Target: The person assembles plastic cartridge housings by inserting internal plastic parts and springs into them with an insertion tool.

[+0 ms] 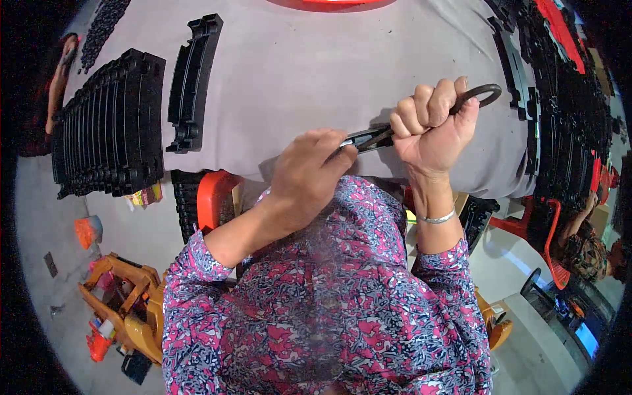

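Note:
My right hand point(434, 125) is closed in a fist, palm side up, around a dark tool whose thick loop handle point(488, 95) sticks out beyond the fingers. It looks like a pair of scissors; its other end points left. My left hand point(306, 172) pinches a narrow black plastic piece point(366, 139), whose right end lies against the tool between my hands. Fingers hide most of both things. Both hands are over the near edge of the cloth-covered table point(296, 72). A single ribbed black plastic strip point(193, 82) lies on the cloth to the left.
A row of stacked black plastic strips point(108, 125) stands at the left; more black parts point(563, 131) pile up along the right. A red basin rim point(332, 5) shows at the far edge. Red chairs point(214, 201) stand below the table. Other people's arms point(59, 82) appear at both sides.

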Tool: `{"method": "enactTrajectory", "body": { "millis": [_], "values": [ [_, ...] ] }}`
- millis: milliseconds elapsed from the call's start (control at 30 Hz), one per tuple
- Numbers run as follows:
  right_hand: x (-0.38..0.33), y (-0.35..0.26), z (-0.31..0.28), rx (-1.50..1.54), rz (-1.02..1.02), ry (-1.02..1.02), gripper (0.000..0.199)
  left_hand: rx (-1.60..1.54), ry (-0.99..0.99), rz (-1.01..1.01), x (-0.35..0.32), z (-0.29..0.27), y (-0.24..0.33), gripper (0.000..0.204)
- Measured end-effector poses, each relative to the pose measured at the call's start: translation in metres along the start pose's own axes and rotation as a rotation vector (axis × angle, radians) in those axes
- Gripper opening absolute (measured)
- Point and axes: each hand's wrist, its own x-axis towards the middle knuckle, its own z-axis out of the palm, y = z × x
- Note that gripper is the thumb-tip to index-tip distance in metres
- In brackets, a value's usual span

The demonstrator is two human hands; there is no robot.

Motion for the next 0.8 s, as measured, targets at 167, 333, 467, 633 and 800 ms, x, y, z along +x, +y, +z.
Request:
{"method": "enactTrajectory", "body": {
  "millis": [167, 333, 467, 633, 800],
  "values": [
    [0.0037, 0.0036, -0.0010, 0.099, 0.017, 0.036, 0.056, 0.001, 0.011, 0.001, -0.0027, 0.0022, -0.0014, 0.016],
    [-0.0005, 0.0026, 0.0006, 0.051, -0.007, 0.079, 0.055, 0.025, 0.005, 0.030, -0.0009, 0.0014, -0.0020, 0.021],
    [0.0019, 0.0004, -0.0011, 0.016, -0.006, 0.087, 0.054, 0.057, 0.017, 0.055, 0.0008, 0.0009, -0.0027, 0.023],
    [0.0046, -0.0014, -0.0057, 0.089, -0.001, 0.069, 0.055, 0.061, 0.001, 0.050, 0.0011, 0.0021, -0.0038, 0.022],
    [0.0045, -0.0022, -0.0026, 0.057, -0.011, 0.061, 0.053, 0.070, -0.002, 0.041, 0.0023, 0.0019, -0.0025, 0.022]
  ]
}}
